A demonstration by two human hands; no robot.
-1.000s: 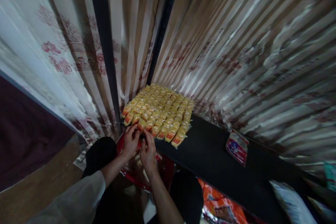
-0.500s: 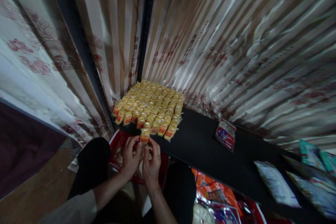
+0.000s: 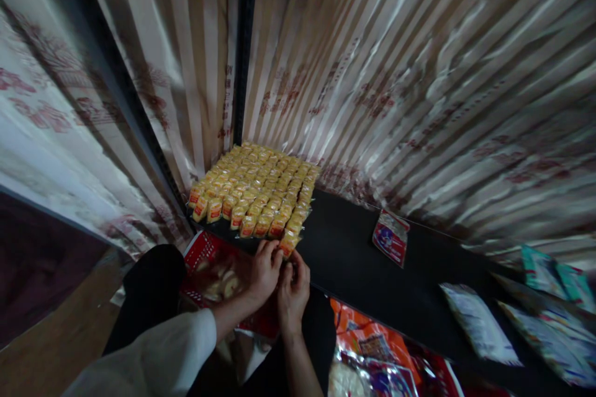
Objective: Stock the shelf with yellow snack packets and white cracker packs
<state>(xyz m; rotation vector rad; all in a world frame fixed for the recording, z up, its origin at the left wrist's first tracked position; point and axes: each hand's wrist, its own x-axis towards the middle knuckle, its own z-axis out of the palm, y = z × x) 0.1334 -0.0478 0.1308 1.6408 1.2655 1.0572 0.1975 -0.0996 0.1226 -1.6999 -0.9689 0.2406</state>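
Observation:
Small yellow snack packets (image 3: 251, 189) with red-and-orange labels stand in tight rows on a black shelf. My left hand (image 3: 266, 270) and my right hand (image 3: 293, 288) are together at the near right corner of these rows. Their fingertips close on either side of the front packet (image 3: 289, 244) in the rightmost row, at the shelf's edge. Below my left hand, a red plastic basket (image 3: 198, 251) holds pale, rounded items that I cannot make out clearly.
A red-and-purple packet (image 3: 391, 237) lies on the black shelf (image 3: 344, 248). Silver (image 3: 479, 322) and green (image 3: 542, 273) bags lie farther right. Orange packages (image 3: 367, 335) sit below the shelf. Patterned curtains (image 3: 372, 74) and a dark metal post (image 3: 243, 43) stand behind.
Both hands have moved right from the middle of the front edge to the rightmost row. The packet they held now stands at the front of a middle row. The view has shifted slightly.

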